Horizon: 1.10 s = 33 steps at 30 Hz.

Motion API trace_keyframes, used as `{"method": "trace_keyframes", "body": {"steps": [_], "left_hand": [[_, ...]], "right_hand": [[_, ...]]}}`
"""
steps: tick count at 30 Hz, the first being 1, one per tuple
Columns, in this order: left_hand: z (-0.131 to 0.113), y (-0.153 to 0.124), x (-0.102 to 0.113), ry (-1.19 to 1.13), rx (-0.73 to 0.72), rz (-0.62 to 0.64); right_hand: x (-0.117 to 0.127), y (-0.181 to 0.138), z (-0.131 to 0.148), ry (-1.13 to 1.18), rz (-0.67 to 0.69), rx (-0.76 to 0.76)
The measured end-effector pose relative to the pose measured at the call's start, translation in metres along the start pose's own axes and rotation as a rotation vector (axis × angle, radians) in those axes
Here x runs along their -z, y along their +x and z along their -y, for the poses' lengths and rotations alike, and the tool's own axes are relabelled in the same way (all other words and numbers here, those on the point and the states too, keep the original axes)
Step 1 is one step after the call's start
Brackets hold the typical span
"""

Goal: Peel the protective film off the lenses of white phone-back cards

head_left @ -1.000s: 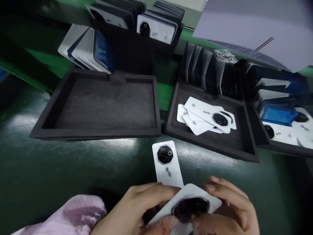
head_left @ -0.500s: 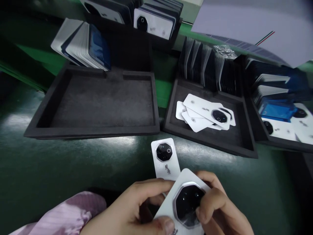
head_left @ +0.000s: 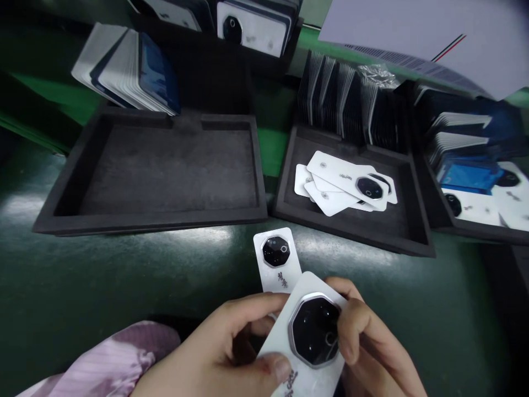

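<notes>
Since the earlier frame you had tipped the white cover (head_left: 308,336) upright at bottom centre, your left hand (head_left: 215,353) and right hand (head_left: 367,342) both pinching it. Just beyond lay a second cover (head_left: 278,260) on the green table (head_left: 103,275); farther, black trays (head_left: 165,165).

White back cover (head_left: 306,353) up close, a glossy black octagon with a silver rim on it and dark script lower down. Behind it a second white cover (head_left: 278,262), same black octagon, same dark script. The bench (head_left: 103,275) is deep green with pale glare patches. Pink striped sleeve (head_left: 111,358) at the bottom left. Charcoal-black foam trays: the left tray (head_left: 157,171) plain, the middle tray (head_left: 359,226) carrying a fan of white covers (head_left: 343,190) with small grey marks. Blue film (head_left: 467,179) shows far right.
</notes>
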<state>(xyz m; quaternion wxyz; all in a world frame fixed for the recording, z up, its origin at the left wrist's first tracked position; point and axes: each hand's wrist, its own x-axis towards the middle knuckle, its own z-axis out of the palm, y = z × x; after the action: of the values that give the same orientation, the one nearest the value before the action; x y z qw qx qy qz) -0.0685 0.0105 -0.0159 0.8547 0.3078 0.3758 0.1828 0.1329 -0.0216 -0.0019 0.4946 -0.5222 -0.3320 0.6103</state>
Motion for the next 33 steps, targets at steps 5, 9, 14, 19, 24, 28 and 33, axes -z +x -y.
{"method": "trace_keyframes", "body": {"steps": [5, 9, 14, 19, 24, 28, 33], "left_hand": [[-0.011, 0.004, -0.005, -0.083, 0.007, 0.026], [-0.012, 0.005, -0.005, -0.144, 0.012, 0.046], [-0.012, 0.006, -0.007, -0.201, 0.019, 0.062], [-0.016, 0.006, -0.010, -0.251, 0.021, 0.047], [-0.017, 0.006, -0.011, -0.241, 0.023, 0.022], [-0.015, 0.004, -0.011, -0.169, 0.043, -0.002], [-0.008, -0.001, -0.011, -0.169, 0.014, -0.044]], "right_hand": [[-0.001, 0.002, 0.000, 0.016, 0.001, -0.032], [-0.003, 0.005, 0.000, 0.063, -0.016, -0.047], [0.000, 0.004, 0.000, 0.066, -0.039, -0.036], [0.002, 0.005, -0.001, 0.042, -0.035, -0.008], [0.002, 0.007, -0.001, 0.064, -0.022, -0.012], [0.002, 0.004, -0.001, 0.050, -0.035, 0.014], [-0.002, -0.002, 0.000, 0.033, -0.097, 0.079]]}}
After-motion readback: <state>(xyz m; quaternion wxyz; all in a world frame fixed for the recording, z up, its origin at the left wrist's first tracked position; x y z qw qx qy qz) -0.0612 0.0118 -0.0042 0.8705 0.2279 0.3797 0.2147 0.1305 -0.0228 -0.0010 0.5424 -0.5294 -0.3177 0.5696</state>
